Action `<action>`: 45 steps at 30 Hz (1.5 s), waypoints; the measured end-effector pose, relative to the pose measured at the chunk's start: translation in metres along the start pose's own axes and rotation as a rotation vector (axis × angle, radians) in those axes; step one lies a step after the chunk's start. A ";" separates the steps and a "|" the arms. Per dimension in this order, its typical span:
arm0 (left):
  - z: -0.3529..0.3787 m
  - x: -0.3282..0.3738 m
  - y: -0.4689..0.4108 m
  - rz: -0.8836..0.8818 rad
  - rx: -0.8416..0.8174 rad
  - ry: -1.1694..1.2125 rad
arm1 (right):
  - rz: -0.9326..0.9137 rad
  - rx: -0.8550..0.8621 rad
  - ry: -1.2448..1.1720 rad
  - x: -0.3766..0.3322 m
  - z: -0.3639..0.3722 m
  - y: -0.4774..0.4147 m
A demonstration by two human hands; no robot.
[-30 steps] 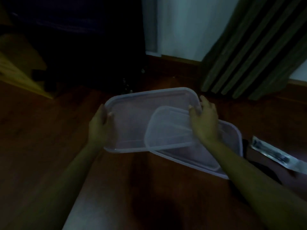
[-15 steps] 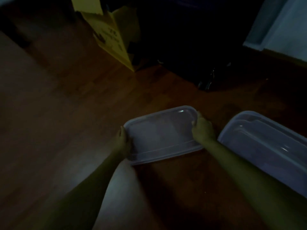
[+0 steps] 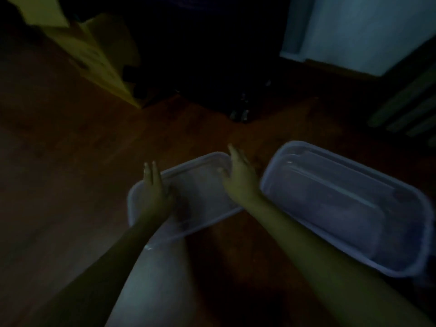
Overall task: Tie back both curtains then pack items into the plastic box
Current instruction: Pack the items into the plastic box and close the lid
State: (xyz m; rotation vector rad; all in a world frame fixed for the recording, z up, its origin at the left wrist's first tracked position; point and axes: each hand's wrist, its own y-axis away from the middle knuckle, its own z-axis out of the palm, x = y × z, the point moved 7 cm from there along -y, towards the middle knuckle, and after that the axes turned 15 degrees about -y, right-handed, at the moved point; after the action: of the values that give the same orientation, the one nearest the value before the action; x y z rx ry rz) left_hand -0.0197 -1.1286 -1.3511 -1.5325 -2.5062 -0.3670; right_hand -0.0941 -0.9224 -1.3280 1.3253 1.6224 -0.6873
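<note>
Plastic box lies beside lid, over which left hand and right hand extend straight-fingered, released.

The floor is dark reddish-brown wood with faint grain. The plastic box is translucent, pale bluish-white, with a lighter rim; the plastic lid has the same milky, translucent tint. The cardboard box is dull yellow. The curtain carries dark and grey-green stripes. The wall is pale blue-white, and its skirting board is brown.
</note>
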 end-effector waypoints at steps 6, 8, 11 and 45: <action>0.016 0.222 0.018 0.572 -0.006 0.138 | -0.086 0.360 -0.282 0.012 -0.161 0.063; 0.023 0.297 0.048 0.789 -0.029 0.152 | -0.067 0.510 -0.205 0.038 -0.223 0.097; 0.048 0.393 0.109 1.068 -0.128 0.140 | 0.046 0.740 -0.152 0.087 -0.305 0.161; 0.082 0.530 0.220 1.350 -0.137 0.009 | 0.467 0.715 0.243 0.169 -0.392 0.281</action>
State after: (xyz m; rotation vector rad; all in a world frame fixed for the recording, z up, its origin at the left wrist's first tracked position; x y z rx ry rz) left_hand -0.0648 -0.5587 -1.2556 -2.7282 -0.9547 -0.2783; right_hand 0.0559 -0.4364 -1.2737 2.2870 1.1929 -0.8726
